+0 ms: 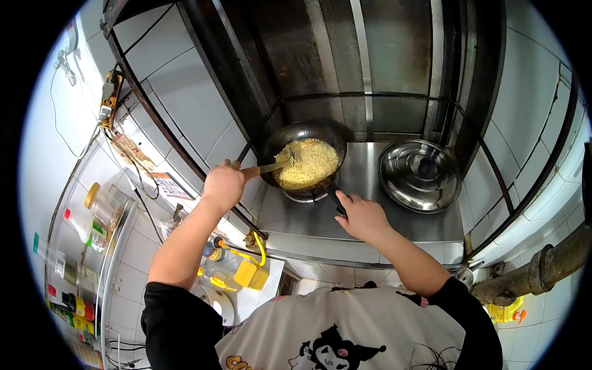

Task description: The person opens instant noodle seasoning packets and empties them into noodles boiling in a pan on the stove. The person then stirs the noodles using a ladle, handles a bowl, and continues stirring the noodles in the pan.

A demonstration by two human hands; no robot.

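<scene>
Noodles (316, 163) partly hid the spatula (270, 168), gripped in the left hand (224, 184); the right hand (364, 217) clasped the pan handle (339, 203).

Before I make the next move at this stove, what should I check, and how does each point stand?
1. Left hand grips the spatula: ok.
2. Right hand on the pan handle: ok.
3. Spatula tip reaches into the noodles: ok.
4. Noodles within the rim of the pan: ok, no spill visible.
5. Flame under the pan: cannot tell, none visible.
6. Lid out of the way: ok, on the metal counter beside the pan.
</scene>
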